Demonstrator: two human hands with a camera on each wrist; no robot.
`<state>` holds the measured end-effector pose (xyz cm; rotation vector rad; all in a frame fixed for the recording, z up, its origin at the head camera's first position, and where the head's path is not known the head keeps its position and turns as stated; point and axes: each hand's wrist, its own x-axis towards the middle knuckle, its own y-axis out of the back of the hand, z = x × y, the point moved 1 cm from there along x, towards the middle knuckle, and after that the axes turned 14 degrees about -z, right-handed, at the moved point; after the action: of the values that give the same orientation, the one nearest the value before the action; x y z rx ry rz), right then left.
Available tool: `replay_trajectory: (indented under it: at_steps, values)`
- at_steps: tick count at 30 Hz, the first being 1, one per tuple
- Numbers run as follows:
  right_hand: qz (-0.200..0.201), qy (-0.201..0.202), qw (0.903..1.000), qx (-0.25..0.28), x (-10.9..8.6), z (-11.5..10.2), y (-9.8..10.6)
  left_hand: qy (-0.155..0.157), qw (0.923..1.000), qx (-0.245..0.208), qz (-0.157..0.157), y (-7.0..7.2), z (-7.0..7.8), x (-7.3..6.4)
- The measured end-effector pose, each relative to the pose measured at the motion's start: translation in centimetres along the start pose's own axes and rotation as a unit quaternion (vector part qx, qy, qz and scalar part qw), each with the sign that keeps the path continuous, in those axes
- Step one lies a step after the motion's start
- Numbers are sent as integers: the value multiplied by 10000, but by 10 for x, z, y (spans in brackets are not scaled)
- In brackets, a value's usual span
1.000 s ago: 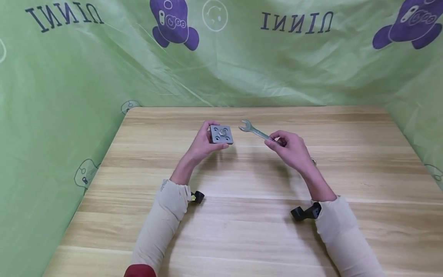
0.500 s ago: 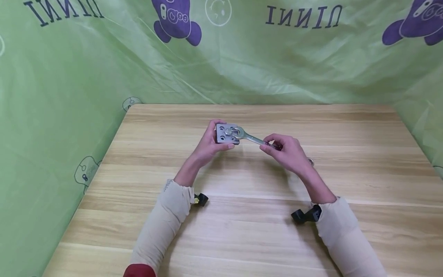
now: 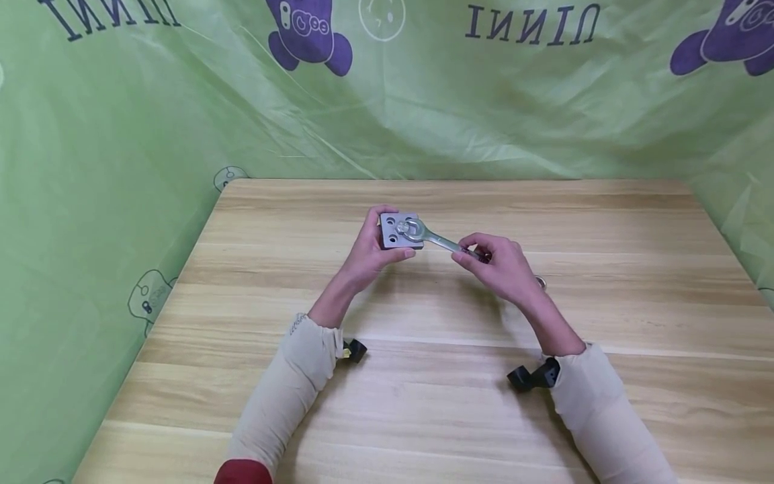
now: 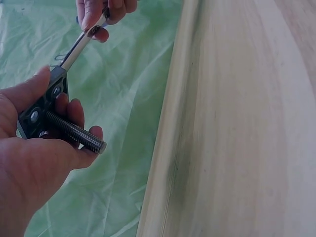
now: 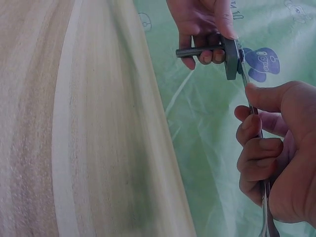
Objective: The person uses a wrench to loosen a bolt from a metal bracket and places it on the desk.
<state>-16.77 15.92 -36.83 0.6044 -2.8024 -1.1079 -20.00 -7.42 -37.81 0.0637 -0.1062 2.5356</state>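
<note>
My left hand (image 3: 365, 252) grips a square grey metal plate (image 3: 390, 236) by its edges, held above the table. Holes show near the plate's corners, and a hex bolt (image 3: 402, 229) sits at its middle. In the left wrist view the bolt's threaded shank (image 4: 79, 132) sticks out of the plate's other side, close to the fingers. My right hand (image 3: 498, 265) pinches the handle of a steel wrench (image 3: 440, 242). The wrench's open-ended jaw is around or against the bolt head; how fully it is seated I cannot tell. Its far end (image 5: 266, 217) passes below the right palm.
Beneath both hands lies a wood-grain table (image 3: 423, 403). A green printed cloth (image 3: 363, 121) hangs behind it and at the sides. Black wrist cameras (image 3: 532, 376) jut from the sleeves. A metal ring shape (image 3: 541, 282) shows beside the right wrist, possibly the wrench's other end.
The wrench has moved left from apart to the bolt head on the plate. My left hand has shifted slightly right with the plate. Both hands have kept their holds.
</note>
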Motion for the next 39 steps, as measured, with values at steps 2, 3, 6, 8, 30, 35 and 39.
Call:
replay_trajectory:
  at_steps: [2,3,6,8,30,35,39]
  values:
    - [-3,59,10000,-78,0,0,0,-7,10000,48,-80,0,-1,0]
    - [-15,88,9999,-112,0,0,0,-7,9999,70,-132,-1,-1,-1]
    - [-71,142,9997,-208,-1,0,-1,-22,9995,138,-290,-2,-2,-1]
    - [-125,124,9995,-258,-1,0,-1,-22,9992,179,-357,-2,-3,-1]
    - [-896,1072,9900,191,-17,12,26,409,9370,-930,-3341,-11,9,-16]
    - [-1358,1609,9771,317,-21,10,28,649,8855,-1099,-4468,-18,9,-20]
    - [-1726,1853,9668,328,-22,6,25,760,8494,-1118,-5101,-24,4,-21]
